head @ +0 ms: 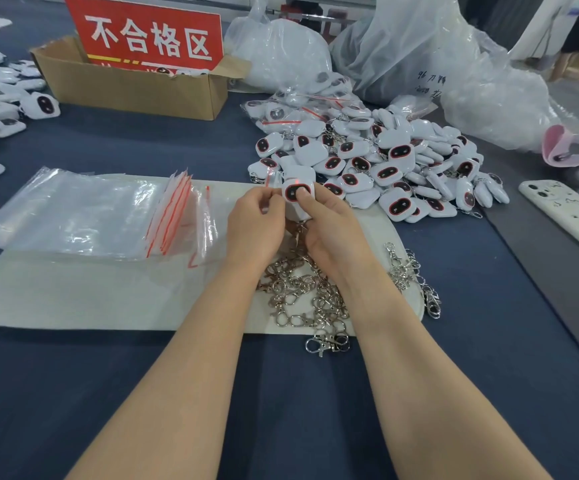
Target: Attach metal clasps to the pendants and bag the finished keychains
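A single head-worn camera looks forward and down, close over the blue table [73,393].

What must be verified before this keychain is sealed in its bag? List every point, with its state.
1. Grip on the pendant: ok, the right hand has its thumb on the pendant's face.
2. Hold on the small bag: ok, the left hand pinches it beside the pendant.
3. Clasp joined to the pendant: cannot tell, the join is hidden between the hands.
4. Pendant fully inside the small bag: cannot tell, the film is too clear to read.
5. Supply of spare bags: ok, stacked on the mat.
6. Supply of spare clasps: ok, heaped under the wrists.
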Action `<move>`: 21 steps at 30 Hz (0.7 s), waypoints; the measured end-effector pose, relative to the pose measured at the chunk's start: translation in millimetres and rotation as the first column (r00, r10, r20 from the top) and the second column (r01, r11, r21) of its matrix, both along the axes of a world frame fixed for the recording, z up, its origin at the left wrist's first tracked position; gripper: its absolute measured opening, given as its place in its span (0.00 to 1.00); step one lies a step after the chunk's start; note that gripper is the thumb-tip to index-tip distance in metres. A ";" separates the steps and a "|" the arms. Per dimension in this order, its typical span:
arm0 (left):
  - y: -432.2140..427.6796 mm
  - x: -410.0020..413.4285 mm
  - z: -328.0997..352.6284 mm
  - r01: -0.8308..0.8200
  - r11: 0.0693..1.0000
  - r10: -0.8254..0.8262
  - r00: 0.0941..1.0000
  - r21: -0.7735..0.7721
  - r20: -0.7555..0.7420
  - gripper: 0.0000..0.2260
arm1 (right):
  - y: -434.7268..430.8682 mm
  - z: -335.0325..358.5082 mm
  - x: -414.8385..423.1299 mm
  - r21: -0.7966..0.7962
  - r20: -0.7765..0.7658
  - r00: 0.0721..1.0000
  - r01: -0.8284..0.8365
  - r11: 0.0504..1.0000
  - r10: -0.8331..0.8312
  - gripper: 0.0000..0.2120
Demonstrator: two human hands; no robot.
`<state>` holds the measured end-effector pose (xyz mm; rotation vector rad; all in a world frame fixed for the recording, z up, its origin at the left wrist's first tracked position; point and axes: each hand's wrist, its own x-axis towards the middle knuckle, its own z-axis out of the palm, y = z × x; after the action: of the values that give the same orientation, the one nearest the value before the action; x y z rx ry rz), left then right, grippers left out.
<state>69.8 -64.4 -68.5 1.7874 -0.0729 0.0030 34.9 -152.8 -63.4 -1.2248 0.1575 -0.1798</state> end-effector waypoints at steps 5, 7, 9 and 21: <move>0.6 -0.5 0.1 0.003 0.999 -0.004 1.000 0.035 0.009 0.09 | 1.9 -0.2 1.4 -0.096 -0.014 1.000 0.018 0.995 -0.019 0.05; 0.2 -0.6 -0.2 0.002 0.999 -0.003 1.000 0.039 0.021 0.08 | 2.1 -0.7 1.6 -0.135 -0.009 0.998 0.058 0.989 -0.060 0.05; -0.2 -0.8 -1.3 0.006 0.999 -0.007 0.999 0.038 0.035 0.06 | 1.9 -1.3 1.3 -0.138 0.003 0.997 0.077 0.987 -0.077 0.04; -0.8 -2.2 -0.6 -0.025 0.999 0.025 1.000 0.024 0.008 0.10 | -1.0 -5.0 4.8 -0.146 -0.064 0.995 0.072 0.987 -0.082 0.12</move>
<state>67.5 -65.1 -69.1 1.8129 -0.0565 0.0268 39.7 -153.8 -68.4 -1.3707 0.2562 -0.2185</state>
